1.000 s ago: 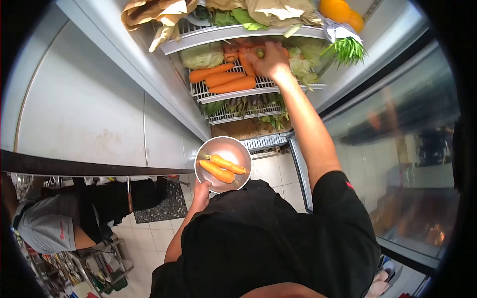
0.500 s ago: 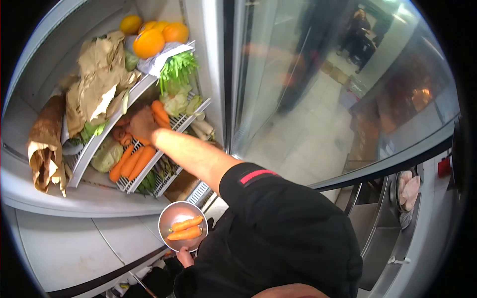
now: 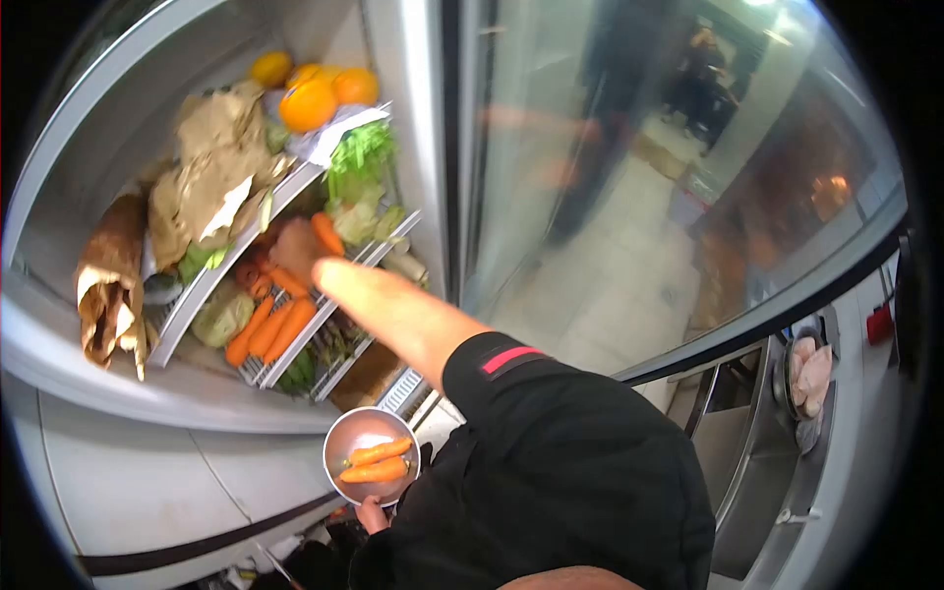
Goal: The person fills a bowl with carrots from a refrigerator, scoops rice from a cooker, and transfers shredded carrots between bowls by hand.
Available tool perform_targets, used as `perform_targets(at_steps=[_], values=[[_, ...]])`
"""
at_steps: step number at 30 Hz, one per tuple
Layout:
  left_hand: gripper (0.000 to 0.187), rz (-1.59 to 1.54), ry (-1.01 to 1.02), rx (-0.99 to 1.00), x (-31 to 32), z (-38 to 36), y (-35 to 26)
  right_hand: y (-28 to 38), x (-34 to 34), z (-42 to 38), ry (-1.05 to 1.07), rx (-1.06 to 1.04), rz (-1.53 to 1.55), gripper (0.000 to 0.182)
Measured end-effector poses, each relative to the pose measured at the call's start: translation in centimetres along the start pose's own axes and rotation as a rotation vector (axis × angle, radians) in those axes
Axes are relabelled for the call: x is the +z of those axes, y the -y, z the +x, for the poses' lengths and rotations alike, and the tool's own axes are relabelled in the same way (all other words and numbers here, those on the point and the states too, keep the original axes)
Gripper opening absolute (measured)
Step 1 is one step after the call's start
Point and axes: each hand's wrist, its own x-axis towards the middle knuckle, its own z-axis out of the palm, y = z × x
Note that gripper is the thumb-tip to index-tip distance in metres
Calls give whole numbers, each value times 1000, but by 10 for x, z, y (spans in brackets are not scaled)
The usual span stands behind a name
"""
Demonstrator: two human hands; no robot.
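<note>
My left hand (image 3: 372,513) grips the near rim of a round metal bowl (image 3: 337,438), with two carrots (image 3: 377,461) lying side by side inside. My right arm stretches into an open refrigerator. There my right hand (image 3: 297,248) is among the carrots on a wire shelf, under the shelf above; its fingers are blurred and hidden in shadow. In front of that hand lie several loose carrots (image 3: 272,332), and another carrot (image 3: 326,234) sits just beyond it. A pale cabbage (image 3: 222,317) rests to the left on the same shelf.
On the upper shelf are crumpled brown paper (image 3: 211,187), oranges (image 3: 308,104) and leafy greens (image 3: 362,149). A paper-wrapped bundle (image 3: 110,285) leans at the left. The glass door (image 3: 610,246) stands on the right. A bowl of raw meat (image 3: 812,374) sits on the far-right counter.
The whole view has shifted slightly, so the shelves and bowl appear a little farther right and lower. My right hand stays among the carrots, and my left still holds the bowl with two carrots.
</note>
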Motion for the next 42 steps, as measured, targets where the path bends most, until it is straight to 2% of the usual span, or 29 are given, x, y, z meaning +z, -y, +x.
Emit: perform_targets(at_steps=[1, 2, 3, 4, 5, 6, 7, 8, 9, 10, 11, 13, 15, 17, 19, 22, 25, 27, 31, 33, 36, 37, 38, 39, 41, 42], values=[[41, -36, 52, -59, 8, -13, -25, -3, -3, 0, 54, 110, 85, 16], [38, -68, 103, -120, 15, -27, -50, -10, -1, 7, 119, 43, -108, 14], [34, -98, 152, -181, 22, -42, -75, -19, -3, 13, 204, -123, -456, 13], [31, -133, 144, -328, 26, -53, -96, -26, 1, 17, 226, -249, -664, 13], [31, -292, -49, -104, 20, -40, -48, -33, 5, 20, 200, -283, -708, 15], [40, -292, -90, -113, 24, -44, -54, -38, 6, 22, 113, 5, -334, 11], [46, -368, -126, -90, 27, -41, -55, -43, 6, 26, -119, 238, 326, 11], [53, -331, -195, -145, 27, -44, -62, -47, 6, 30, -425, 335, 769, 14], [56, -234, -223, -178, 22, -37, -53, -57, 1, 29, -394, 464, 937, 18], [57, -232, -229, -191, 18, -31, -47, -51, -16, 22, -336, 551, 1132, 29], [58, -228, -228, -204, 16, -29, -43, -45, -29, 14, -339, 579, 1245, 39], [60, -232, -194, -189, 17, -26, -48, -50, -44, -2, -286, 456, 1512, 43], [63, -238, -169, -162, 18, -24, -51, -48, -72, -38, -201, 472, 1414, 42], [65, -252, -161, -108, 18, -22, -54, -52, -90, -85, -136, 389, 1336, 42], [67, -264, -160, -121, 22, -24, -64, -32, -118, -140, 44, 429, 1310, 43], [67, -235, -160, -97, 23, -22, -62, -32, -120, -218, 309, 525, 1163, 44], [68, -234, -129, -122, 23, -22, -68, -23, -90, -279, 556, 598, 1021, 40], [69, -235, -101, -122, 28, -19, -72, -18, -58, -306, 698, 627, 1057, 37], [69, -319, -60, -82, 30, -14, -69, -18, -19, -334, 884, 520, 933, 29], [69, -365, -35, -88, 25, -18, -62, -23, -13, -339, 895, 382, 803, 36], [69, -337, -105, -70, 20, -26, -54, 15, -52, -317, 730, -90, 215, 49], [69, -328, -130, -57, 18, -27, -53, 15, -51, -309, 615, -248, 213, 59], [69, -342, -132, -46, 16, -27, -51, 14, -50, -287, 582, -351, 340, 58], [69, -354, -135, -40, 15, -30, -49, 17, -48, -259, 408, -577, 282, 57], [68, -387, -141, -47, 14, -38, -45, 51, -60, -198, 321, -653, 167, 66], [68, -406, -139, -56, 15, -42, -46, 55, -50, -175, 398, -575, 7, 70]])
